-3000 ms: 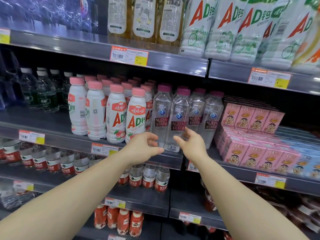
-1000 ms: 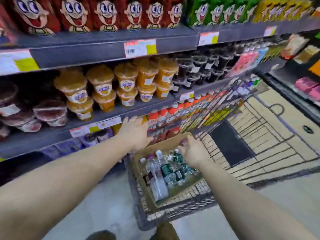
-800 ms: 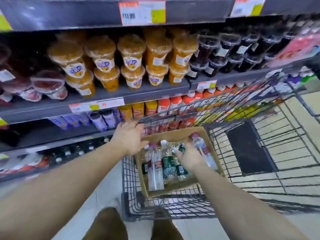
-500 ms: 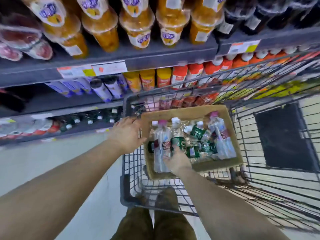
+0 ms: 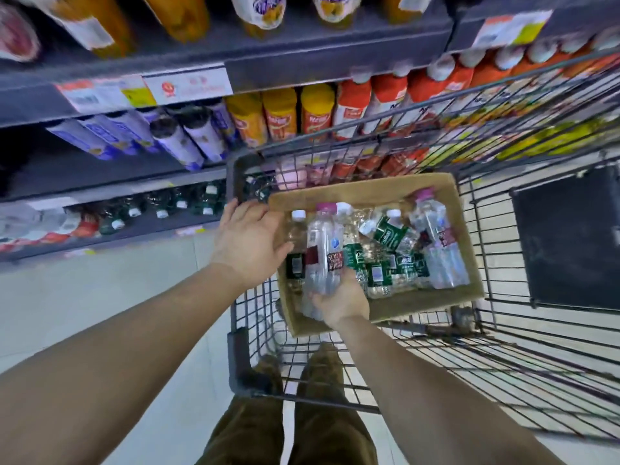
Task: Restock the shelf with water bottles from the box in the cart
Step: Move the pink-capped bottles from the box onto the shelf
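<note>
A cardboard box (image 5: pixel 412 307) sits in the grey wire cart (image 5: pixel 241 347) and holds several clear water bottles, some with green labels, some with pink caps. My right hand (image 5: pixel 342 300) grips the lower end of a pink-capped soda water bottle (image 5: pixel 327 250) at the box's left side. My left hand (image 5: pixel 248 239) rests open, fingers spread, on the box's left wall by the cart's corner. Another pink-capped bottle (image 5: pixel 436 236) lies at the box's right.
Shelves (image 5: pixel 235 65) run along the left and top, stocked with orange, red and purple drinks. The lowest shelf holds green-labelled water bottles (image 5: pixel 161 209). Pale floor lies left of the cart. My legs and shoes (image 5: pixel 295 380) stand below the cart's near end. A dark floor mat (image 5: pixel 567 243) lies to the right.
I have turned from the soda water shelf down to the cart. My right hand slid to the box's left side and closed on the pink-capped bottle; my left hand moved onto the box wall.
</note>
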Demonstrator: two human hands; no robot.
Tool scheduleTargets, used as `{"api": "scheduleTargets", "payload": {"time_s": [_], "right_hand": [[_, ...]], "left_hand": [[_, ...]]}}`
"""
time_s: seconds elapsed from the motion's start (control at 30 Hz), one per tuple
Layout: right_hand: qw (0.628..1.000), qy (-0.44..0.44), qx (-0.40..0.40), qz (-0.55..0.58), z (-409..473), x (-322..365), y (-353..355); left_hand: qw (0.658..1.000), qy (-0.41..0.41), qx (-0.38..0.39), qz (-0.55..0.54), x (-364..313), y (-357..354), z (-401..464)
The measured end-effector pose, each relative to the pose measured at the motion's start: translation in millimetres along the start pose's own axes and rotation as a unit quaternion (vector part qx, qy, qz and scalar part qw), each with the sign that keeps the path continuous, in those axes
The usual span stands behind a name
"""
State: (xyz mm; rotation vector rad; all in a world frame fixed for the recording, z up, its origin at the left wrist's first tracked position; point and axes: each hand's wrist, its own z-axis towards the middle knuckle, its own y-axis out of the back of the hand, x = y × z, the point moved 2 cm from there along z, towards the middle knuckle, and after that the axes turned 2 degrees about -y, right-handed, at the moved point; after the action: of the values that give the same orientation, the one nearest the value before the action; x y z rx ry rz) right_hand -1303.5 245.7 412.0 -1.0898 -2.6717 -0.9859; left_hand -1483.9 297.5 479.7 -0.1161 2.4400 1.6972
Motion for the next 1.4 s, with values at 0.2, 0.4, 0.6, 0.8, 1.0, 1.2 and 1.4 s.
{"api": "scheduleTargets", "payload": {"time_s": [0.2, 0.4, 0.6, 0.8, 1.0, 1.2, 1.4], "right_hand": [[0.995, 0.083, -0.054, 0.000, -47.5, 14.0, 42.6], [0.979, 0.198, -0.032, 0.026, -53.3, -2.2, 74.4], [0.982, 0.050, -0.181, 0.018, 28.6, -72.1, 136.8], [0.983, -0.023, -0.175, -0.056, 85.5, -105.9, 149.2], [0.976, -0.076, -0.184, -0.089, 106.7, -108.3, 142.1], [0.991, -0.102, -0.067, 0.053, 120.5, -110.8, 140.7], [0.977, -0.108, 0.054, 0.175, 121.2, -114.2, 164.0]], "left_hand": [[0.927, 0.069, 0.201, -0.309, -41.7, -1.3, 4.7], [0.840, 0.115, 0.189, -0.496, -70.8, -5.9, 10.0], [0.823, 0.105, 0.214, -0.516, -65.5, -13.1, 22.8], [0.812, 0.125, 0.193, -0.536, -66.7, -29.0, 22.0], [0.790, 0.145, 0.217, -0.554, -67.8, -40.1, 25.1], [0.784, 0.184, 0.221, -0.551, -55.9, -52.4, 29.1], [0.785, 0.197, 0.214, -0.547, -57.3, -50.2, 24.8]]}}
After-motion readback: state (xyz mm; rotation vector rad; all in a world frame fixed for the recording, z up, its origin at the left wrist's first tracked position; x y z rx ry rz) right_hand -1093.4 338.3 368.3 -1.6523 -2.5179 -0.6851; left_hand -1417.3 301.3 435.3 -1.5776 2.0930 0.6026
